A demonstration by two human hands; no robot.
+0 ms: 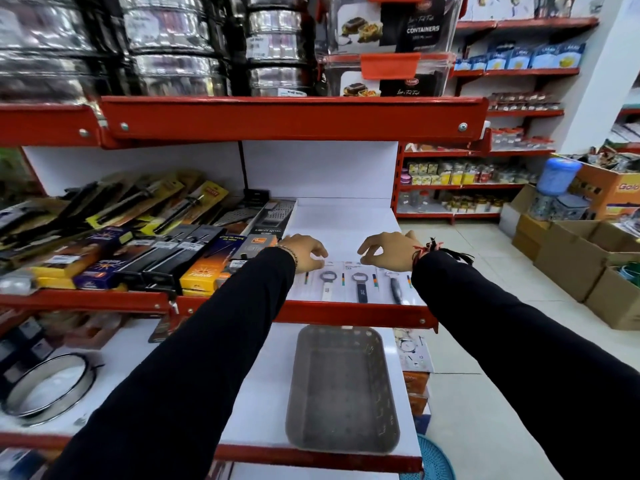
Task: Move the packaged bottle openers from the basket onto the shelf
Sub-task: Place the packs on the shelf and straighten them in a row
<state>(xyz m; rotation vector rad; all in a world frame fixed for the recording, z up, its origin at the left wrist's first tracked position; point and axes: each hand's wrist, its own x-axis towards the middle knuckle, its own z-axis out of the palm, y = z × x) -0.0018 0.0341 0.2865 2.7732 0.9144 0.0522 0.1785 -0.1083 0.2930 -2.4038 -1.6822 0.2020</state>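
Three packaged bottle openers [360, 284] lie side by side on the white shelf [343, 220], near its red front lip. My left hand [304, 249] rests on the top edge of the leftmost pack, fingers curled and pinching the card. Over the top of the middle and right packs, my right hand [388, 251] has its fingertips bent down onto the card. The grey plastic basket [341, 386] sits on the lower shelf directly below, and nothing shows inside it. Black sleeves cover both forearms.
Boxed and carded kitchen tools [138, 251] crowd the same shelf to the left of the openers. A metal sieve [45, 386] lies on the lower shelf at left. Cardboard boxes [588, 258] stand on the floor at right. Steel tins fill the shelf above.
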